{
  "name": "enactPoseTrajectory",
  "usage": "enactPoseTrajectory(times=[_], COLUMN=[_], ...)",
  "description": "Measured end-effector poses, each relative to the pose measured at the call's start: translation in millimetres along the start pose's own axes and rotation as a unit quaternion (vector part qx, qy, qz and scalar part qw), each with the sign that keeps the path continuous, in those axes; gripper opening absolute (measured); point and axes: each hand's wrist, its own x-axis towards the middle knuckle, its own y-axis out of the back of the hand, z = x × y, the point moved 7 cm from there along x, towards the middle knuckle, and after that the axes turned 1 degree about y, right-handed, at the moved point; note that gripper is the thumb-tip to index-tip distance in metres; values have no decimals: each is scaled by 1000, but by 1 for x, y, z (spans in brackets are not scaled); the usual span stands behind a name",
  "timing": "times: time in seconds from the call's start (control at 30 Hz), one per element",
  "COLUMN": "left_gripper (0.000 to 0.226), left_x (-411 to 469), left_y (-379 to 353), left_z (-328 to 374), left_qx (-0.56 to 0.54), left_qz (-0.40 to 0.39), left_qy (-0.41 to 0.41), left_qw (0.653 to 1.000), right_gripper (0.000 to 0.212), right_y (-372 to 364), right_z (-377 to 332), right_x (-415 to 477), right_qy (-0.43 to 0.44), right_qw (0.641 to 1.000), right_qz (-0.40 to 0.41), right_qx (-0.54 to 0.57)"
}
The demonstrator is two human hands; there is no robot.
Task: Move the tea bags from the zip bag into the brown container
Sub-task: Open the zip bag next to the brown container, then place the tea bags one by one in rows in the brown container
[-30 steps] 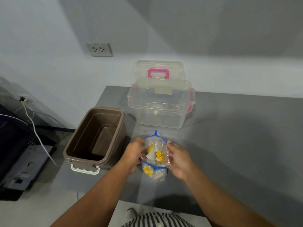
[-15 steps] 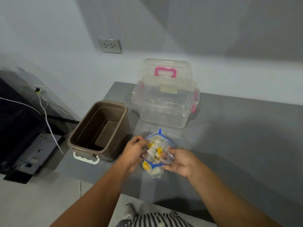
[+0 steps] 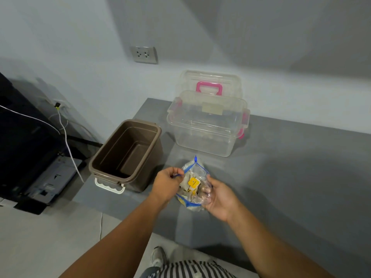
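Your left hand (image 3: 167,182) pinches the blue zip strip at the mouth of the zip bag (image 3: 198,170), at the bag's 9 o'clock edge. Your right hand (image 3: 219,199) grasps the bag from 4 o'clock, fingers curled round its side and underside. The mouth is parted, and the tea bags (image 3: 190,184) sit inside, one yellow tag facing up. Whether the bag's base touches the grey bench (image 3: 291,177) cannot be told. The brown container (image 3: 143,123) stands on the bench at 10 o'clock from the bag, near your left hand but apart from it, with its white handle toward you. A clear box (image 3: 206,137) with pink latches stands at 12 o'clock from the bag, and its lid (image 3: 208,80) with a pink handle stands behind it against the wall.
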Motion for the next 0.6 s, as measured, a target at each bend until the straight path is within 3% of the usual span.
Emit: enactPoseTrajectory(times=[0.07,0.13,0.17,0.23,0.33,0.43,0.6], left_gripper=[8,12,14,15,22,24,22], left_x=[-2,-13,-21,-30,-35,-34,-28], left_y=[3,5,4,-5,-23,-25,-18], left_z=[11,28,38,49,42,40,43], left_qx=[174,332,362,353,365,399,380], left_qz=[3,66,97,72,-28,3,16], left_qy=[-71,-185,-249,-319,-279,-269,-244], left_qw=[982,923,893,877,888,877,892], right_gripper=[24,27,32,37,43,43,35], right_y=[-3,2,8,9,9,6,6], right_z=[-3,-4,-3,-2,0,2,2], right_x=[0,6,11,13,14,13,13], right_qy=[8,16,23,28,23,19,21], right_qw=[1000,1000,999,999,999,999,999], right_qz=[-16,-1,15,17,5,-4,1], right_qx=[-8,-12,-17,-16,-32,-34,-34])
